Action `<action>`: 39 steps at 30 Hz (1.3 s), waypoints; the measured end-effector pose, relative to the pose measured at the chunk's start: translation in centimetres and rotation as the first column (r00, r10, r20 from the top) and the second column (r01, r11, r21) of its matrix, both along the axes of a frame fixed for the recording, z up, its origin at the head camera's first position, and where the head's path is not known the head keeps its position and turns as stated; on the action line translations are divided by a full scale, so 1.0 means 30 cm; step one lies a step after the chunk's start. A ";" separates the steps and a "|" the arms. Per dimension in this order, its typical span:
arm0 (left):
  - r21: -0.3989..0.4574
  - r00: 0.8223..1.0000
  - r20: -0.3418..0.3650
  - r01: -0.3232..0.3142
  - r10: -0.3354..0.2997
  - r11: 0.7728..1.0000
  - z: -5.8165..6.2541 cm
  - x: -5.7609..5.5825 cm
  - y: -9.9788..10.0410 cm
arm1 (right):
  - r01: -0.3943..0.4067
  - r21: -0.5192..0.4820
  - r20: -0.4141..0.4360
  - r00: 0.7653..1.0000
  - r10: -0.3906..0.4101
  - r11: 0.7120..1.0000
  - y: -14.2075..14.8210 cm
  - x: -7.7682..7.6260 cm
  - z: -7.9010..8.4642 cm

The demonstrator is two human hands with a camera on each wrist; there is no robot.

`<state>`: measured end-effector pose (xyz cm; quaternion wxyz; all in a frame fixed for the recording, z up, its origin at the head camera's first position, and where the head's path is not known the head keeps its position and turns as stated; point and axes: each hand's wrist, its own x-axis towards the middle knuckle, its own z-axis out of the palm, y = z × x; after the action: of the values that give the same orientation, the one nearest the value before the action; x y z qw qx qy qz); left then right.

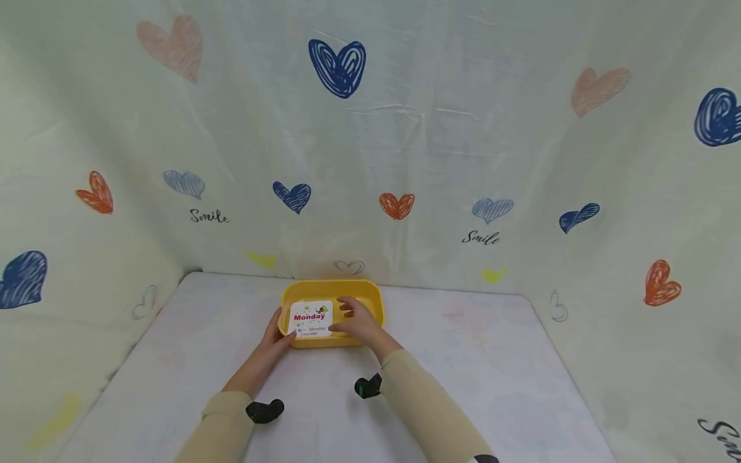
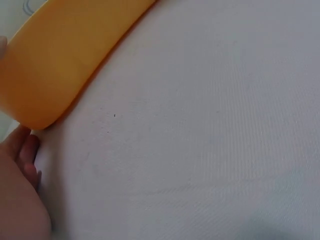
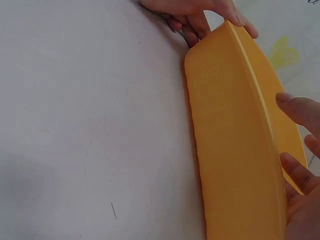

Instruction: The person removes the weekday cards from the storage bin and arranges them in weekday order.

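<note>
A yellow tray [image 1: 331, 343] stands on the table near the back wall. Inside its left half lies a white flashcard [image 1: 310, 310] printed "Monday" in red, with a small colourful picture. My left hand [image 1: 271, 344] holds the tray's near left corner, thumb over the rim and fingers along the outer side, as the right wrist view also shows. My right hand [image 1: 361, 323] reaches over the tray's right half, fingers apart and loosely bent, thumb tip at the card's right edge. In the right wrist view, the tray's near wall [image 3: 235, 130] hides the card.
A white cloth [image 1: 463, 373] covers the table. Behind and at both sides hangs a pale curtain [image 1: 428, 148] printed with hearts and "Smile". Black wrist-worn pieces [image 1: 265, 411] stick out from both sleeves, low over the table.
</note>
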<state>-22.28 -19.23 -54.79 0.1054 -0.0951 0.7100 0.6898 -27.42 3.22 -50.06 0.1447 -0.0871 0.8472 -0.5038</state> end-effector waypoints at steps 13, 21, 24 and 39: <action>-0.610 0.976 0.127 0.216 -0.175 0.762 0.073 -0.016 -0.048 | -0.106 0.169 0.072 0.993 0.095 0.980 -0.039 -0.057 -0.038; -0.729 0.941 0.160 0.317 -0.299 0.607 0.133 -0.066 -0.055 | -0.122 0.168 0.117 0.988 0.103 0.978 -0.037 -0.100 -0.058; -0.752 0.934 0.188 0.336 -0.304 0.568 0.141 -0.080 -0.063 | -0.151 0.185 0.128 0.984 0.128 0.971 -0.045 -0.108 -0.059; -0.713 0.903 0.225 0.408 -0.365 0.570 0.163 -0.099 -0.075 | -0.150 0.302 0.201 0.975 0.091 0.941 -0.076 -0.159 -0.071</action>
<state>-25.25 -21.47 -49.89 0.2235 0.0095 0.9289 0.2951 -32.18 0.95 -52.18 0.2651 -0.0680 0.8927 -0.3581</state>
